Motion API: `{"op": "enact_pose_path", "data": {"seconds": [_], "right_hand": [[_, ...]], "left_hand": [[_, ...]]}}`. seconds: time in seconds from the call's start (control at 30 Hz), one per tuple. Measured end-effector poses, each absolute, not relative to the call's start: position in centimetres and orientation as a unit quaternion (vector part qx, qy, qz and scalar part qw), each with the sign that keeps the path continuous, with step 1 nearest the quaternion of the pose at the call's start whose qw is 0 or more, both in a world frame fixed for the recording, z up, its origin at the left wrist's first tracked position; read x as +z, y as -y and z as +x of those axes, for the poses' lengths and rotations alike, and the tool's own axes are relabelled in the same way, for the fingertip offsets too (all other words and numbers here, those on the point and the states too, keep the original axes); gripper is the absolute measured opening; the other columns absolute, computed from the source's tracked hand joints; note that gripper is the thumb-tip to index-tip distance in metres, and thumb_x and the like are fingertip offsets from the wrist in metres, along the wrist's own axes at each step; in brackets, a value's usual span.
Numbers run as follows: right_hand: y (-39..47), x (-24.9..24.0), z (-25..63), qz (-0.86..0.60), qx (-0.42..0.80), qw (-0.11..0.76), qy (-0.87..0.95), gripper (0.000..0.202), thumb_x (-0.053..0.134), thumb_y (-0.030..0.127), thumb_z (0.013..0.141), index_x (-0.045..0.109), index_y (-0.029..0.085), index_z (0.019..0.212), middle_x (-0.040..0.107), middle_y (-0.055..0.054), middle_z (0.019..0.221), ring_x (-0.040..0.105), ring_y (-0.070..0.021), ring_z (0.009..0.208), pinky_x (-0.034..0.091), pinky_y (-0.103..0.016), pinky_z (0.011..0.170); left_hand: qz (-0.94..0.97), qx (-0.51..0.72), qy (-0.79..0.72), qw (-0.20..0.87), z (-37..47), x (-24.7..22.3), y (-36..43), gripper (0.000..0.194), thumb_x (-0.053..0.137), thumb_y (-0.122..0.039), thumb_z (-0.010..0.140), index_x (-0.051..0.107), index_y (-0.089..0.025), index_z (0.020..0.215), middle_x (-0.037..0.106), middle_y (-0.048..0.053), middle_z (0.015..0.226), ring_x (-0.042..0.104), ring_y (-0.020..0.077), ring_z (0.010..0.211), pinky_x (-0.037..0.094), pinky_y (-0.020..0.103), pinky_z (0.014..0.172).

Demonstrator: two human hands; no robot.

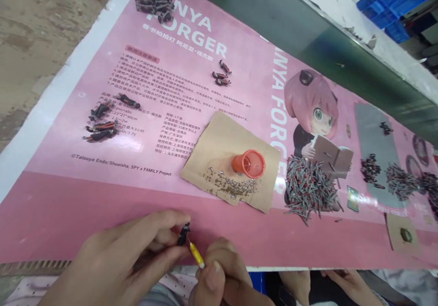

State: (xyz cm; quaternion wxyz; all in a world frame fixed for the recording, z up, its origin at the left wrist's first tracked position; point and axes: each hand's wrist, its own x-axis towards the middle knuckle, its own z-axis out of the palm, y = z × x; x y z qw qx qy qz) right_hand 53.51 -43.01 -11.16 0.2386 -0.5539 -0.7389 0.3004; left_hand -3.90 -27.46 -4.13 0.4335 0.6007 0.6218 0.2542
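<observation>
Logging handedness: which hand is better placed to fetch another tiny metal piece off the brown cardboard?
Right, probably. The right hand with the thin yellow tool sits nearer the small metal pieces; the left hand pinches the small black part.

The left hand [126, 260] reaches in from the lower left, palm turned inward, thumb and forefinger pinched together at their tips; the right hand [222, 281] sits just beside it, low and curled, thumbnail up, its fingertips pinched and angled toward the left hand's fingertips.
</observation>
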Motion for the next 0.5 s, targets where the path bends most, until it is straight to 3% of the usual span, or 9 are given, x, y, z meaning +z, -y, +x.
{"op": "enact_pose_path", "data": {"seconds": [0.17, 0.3, 0.5], "right_hand": [[42.3, -10.9, 52.8, -0.529, 0.298, 0.239, 0.758, 0.031, 0.068, 0.025, 0.112, 0.079, 0.03, 0.084, 0.075, 0.006, 0.056, 0.066, -0.0132, 0.035, 0.054, -0.015, 0.036], [41.0, -9.9, 51.2, -0.525, 0.288, 0.251, 0.761, 0.037, 0.067, 0.034, 0.114, 0.076, 0.029, 0.079, 0.072, 0.005, 0.051, 0.063, -0.0099, 0.035, 0.05, -0.013, 0.036], [38.9, -7.5, 41.6, -0.625, 0.188, 0.349, 0.673, 0.045, 0.072, 0.046, 0.113, 0.068, 0.031, 0.071, 0.058, 0.004, 0.045, 0.047, -0.0117, 0.034, 0.036, -0.025, 0.029]], "left_hand": [[0.599, 0.238, -0.64, 0.419, -3.4, -4.3, 28.1, 0.033, 0.073, -0.066, 0.095, 0.09, -0.041, 0.109, 0.082, -0.003, 0.065, 0.092, 0.0286, 0.078, 0.07, 0.022, 0.054], [0.587, 0.238, -0.633, 0.445, -4.0, -4.3, 27.8, 0.034, 0.074, -0.067, 0.098, 0.091, -0.04, 0.111, 0.084, -0.003, 0.067, 0.091, 0.0273, 0.071, 0.07, 0.021, 0.054], [0.607, 0.292, -0.522, 0.523, -4.6, -3.8, 26.0, 0.034, 0.066, -0.08, 0.107, 0.085, -0.054, 0.113, 0.087, -0.016, 0.081, 0.085, 0.0093, 0.059, 0.062, 0.004, 0.065]]}}
